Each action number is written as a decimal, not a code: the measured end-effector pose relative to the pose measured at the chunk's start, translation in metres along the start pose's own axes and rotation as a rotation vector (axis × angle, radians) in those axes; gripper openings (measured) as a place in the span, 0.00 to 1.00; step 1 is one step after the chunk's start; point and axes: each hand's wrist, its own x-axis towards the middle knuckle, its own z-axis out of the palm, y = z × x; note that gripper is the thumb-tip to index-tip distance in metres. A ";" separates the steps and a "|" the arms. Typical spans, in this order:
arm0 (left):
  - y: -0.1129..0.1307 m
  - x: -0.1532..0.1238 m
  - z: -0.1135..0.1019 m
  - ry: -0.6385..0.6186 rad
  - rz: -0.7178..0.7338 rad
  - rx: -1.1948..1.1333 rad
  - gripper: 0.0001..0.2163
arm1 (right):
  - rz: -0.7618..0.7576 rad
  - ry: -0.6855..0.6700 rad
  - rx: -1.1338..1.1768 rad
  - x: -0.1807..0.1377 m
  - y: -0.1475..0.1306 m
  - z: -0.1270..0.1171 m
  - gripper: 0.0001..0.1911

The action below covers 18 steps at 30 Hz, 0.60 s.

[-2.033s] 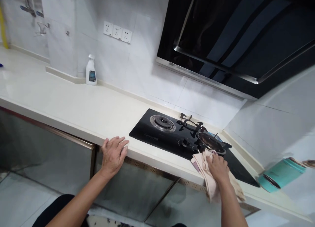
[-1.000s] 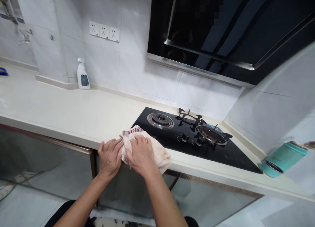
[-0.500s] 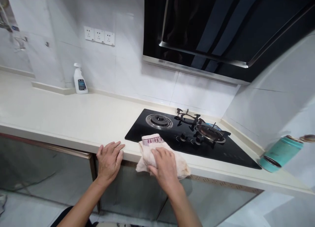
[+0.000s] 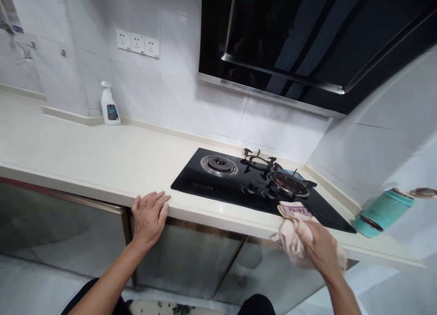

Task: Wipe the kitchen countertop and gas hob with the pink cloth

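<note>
My right hand (image 4: 316, 244) grips a bunched cream cloth (image 4: 295, 240) with a purple-patterned band, at the front edge of the counter. Part of the cloth lies over the front right part of the black gas hob (image 4: 218, 187), and the rest hangs down past the counter edge. My left hand (image 4: 150, 217) rests on the edge of the pale countertop (image 4: 136, 169), left of the hob, its fingers stretched out and holding nothing. A bare burner (image 4: 219, 165) shows on the hob's left, with pan supports (image 4: 257, 161) standing toward the back right.
A white spray bottle (image 4: 110, 106) stands against the back wall at left. On the right end of the counter is a turquoise flask (image 4: 387, 212), beside the hob. The black range hood (image 4: 273, 42) overhangs the hob. Cabinet doors (image 4: 191, 256) lie below the counter.
My right hand has slid the cloth rightward along the front edge of the hob and counter, uncovering the hob's front left corner. My left hand stays at the counter edge.
</note>
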 end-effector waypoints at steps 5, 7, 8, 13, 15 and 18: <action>0.000 0.000 0.002 0.014 -0.009 0.002 0.14 | 0.265 0.002 -0.124 0.009 0.062 -0.015 0.33; 0.001 0.000 0.004 0.031 -0.011 0.003 0.14 | 0.305 0.005 -0.182 0.009 0.062 -0.017 0.33; 0.002 -0.001 0.005 0.038 -0.014 0.003 0.14 | 0.316 0.011 -0.215 0.008 0.056 -0.017 0.33; 0.008 -0.001 0.009 0.065 -0.063 -0.011 0.14 | 0.238 -0.017 -0.313 0.004 -0.016 -0.010 0.31; 0.010 -0.001 0.009 0.069 -0.077 -0.013 0.14 | 0.158 -0.025 -0.298 0.004 -0.061 -0.006 0.29; 0.010 -0.002 0.010 0.067 -0.079 -0.007 0.14 | 0.015 0.009 -0.282 0.007 -0.136 0.001 0.26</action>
